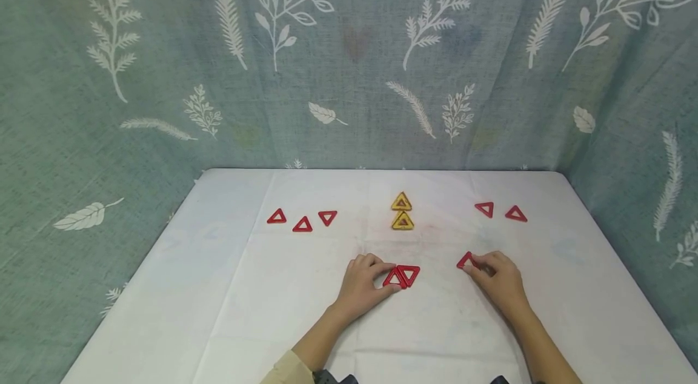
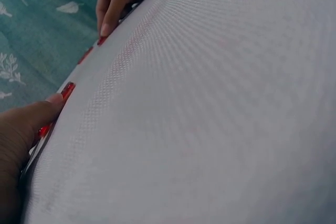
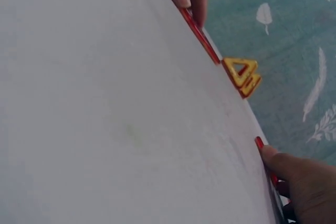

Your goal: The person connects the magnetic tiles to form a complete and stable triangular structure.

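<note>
On the white cloth, a red triangle frame (image 1: pixel 402 278) lies against a second, inverted red triangle frame (image 1: pixel 410 268). My left hand (image 1: pixel 360 288) holds the first one between thumb and forefinger, with the thumb at its lower edge. Over to the right, my right hand (image 1: pixel 498 283) pinches another red triangle frame (image 1: pixel 463 259) at its right side, a short way apart from that pair. In the right wrist view the right thumb (image 3: pixel 283 164) presses on this red piece (image 3: pixel 259 142). The left wrist view shows the left thumb (image 2: pixel 39 113) on red plastic (image 2: pixel 68 89).
Two yellow triangular pieces (image 1: pixel 403 227) stand behind the pair, one beyond the other. Several red triangle frames lie at the back left (image 1: pixel 302 229), and two more at the back right (image 1: pixel 515 218). A patterned green curtain (image 1: pixel 354 69) hangs around the table (image 1: pixel 272 311).
</note>
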Tool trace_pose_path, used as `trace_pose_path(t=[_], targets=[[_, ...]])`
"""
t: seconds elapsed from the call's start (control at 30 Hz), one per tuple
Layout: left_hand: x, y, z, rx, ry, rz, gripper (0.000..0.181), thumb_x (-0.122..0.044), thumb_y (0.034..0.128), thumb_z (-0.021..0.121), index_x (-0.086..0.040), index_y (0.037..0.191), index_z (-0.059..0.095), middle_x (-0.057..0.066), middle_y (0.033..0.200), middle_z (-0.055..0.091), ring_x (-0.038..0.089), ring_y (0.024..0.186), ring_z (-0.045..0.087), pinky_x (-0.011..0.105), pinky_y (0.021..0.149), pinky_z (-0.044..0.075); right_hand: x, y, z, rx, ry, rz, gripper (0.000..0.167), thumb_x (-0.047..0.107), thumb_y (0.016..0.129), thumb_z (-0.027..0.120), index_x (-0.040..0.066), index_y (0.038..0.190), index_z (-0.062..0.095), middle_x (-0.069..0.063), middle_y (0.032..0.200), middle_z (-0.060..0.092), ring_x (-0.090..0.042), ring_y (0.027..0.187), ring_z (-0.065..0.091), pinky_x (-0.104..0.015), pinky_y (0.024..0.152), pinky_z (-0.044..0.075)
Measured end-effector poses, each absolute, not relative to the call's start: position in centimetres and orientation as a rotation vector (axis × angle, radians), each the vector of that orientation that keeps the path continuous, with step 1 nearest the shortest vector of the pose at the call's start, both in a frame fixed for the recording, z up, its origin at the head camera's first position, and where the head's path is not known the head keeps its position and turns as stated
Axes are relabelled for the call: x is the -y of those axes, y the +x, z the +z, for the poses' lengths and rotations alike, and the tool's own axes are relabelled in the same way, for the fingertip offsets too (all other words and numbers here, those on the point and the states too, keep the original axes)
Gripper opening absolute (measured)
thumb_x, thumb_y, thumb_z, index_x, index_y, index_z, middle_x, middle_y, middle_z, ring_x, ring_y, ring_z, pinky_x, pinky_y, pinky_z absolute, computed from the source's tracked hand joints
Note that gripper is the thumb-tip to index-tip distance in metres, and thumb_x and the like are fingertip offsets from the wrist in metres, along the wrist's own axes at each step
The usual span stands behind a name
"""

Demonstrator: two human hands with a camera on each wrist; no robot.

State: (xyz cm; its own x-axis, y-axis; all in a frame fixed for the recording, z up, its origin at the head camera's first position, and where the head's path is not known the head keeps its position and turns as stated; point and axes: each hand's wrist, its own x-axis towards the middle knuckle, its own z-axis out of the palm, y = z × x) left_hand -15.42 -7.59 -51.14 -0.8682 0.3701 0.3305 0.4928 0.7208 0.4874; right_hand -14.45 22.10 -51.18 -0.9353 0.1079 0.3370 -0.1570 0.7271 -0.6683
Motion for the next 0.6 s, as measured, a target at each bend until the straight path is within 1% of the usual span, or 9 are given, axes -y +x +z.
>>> trace_pose_path(t=[0.13, 0.33, 0.5, 0.6], targets=[[7.6, -15.4, -51.2, 2.706, -0.693, -0.868, 0.039, -0.042, 0.0765, 0.075, -0.022, 0.109, 0.071, -0.008, 0.090, 0.056, 0.009, 0.087, 0.047, 0.029, 0.079, 0.037, -21.6, -14.1, -51.2, 2.536, 0.107, 1.079, 0.026, 0.013, 0.071, 0.082, 0.002, 0.094, 0.074, -0.002, 0.082, 0.063, -0.007, 0.069, 0.045, -0.017, 0.059, 0.039], [7.5, -15.3, -51.3, 2.705, -0.693, -0.888, 0.039, -0.042, 0.0761, 0.076, -0.022, 0.109, 0.072, -0.008, 0.090, 0.056, 0.009, 0.088, 0.047, 0.029, 0.080, 0.038, -20.6, -13.6, -51.3, 2.517, 0.200, 1.056, 0.027, 0.012, 0.068, 0.084, 0.003, 0.091, 0.075, 0.000, 0.079, 0.062, -0.006, 0.068, 0.044, -0.019, 0.059, 0.038], [7.6, -15.3, -51.2, 2.710, -0.692, -0.898, 0.039, -0.042, 0.0761, 0.076, -0.021, 0.108, 0.072, -0.008, 0.091, 0.056, 0.009, 0.089, 0.047, 0.029, 0.080, 0.037, -19.7, -13.3, -51.2, 2.552, 0.213, 1.025, 0.027, 0.014, 0.067, 0.084, 0.005, 0.090, 0.075, 0.003, 0.079, 0.062, -0.006, 0.070, 0.046, -0.026, 0.064, 0.037], [7.6, -15.4, -51.2, 2.714, -0.691, -0.905, 0.039, -0.042, 0.0761, 0.076, -0.021, 0.108, 0.072, -0.008, 0.091, 0.056, 0.009, 0.089, 0.047, 0.028, 0.080, 0.037, -19.4, -13.2, -51.1, 2.598, 0.188, 1.021, 0.027, 0.016, 0.068, 0.084, 0.006, 0.091, 0.075, 0.004, 0.079, 0.062, -0.007, 0.071, 0.045, -0.028, 0.066, 0.037]])
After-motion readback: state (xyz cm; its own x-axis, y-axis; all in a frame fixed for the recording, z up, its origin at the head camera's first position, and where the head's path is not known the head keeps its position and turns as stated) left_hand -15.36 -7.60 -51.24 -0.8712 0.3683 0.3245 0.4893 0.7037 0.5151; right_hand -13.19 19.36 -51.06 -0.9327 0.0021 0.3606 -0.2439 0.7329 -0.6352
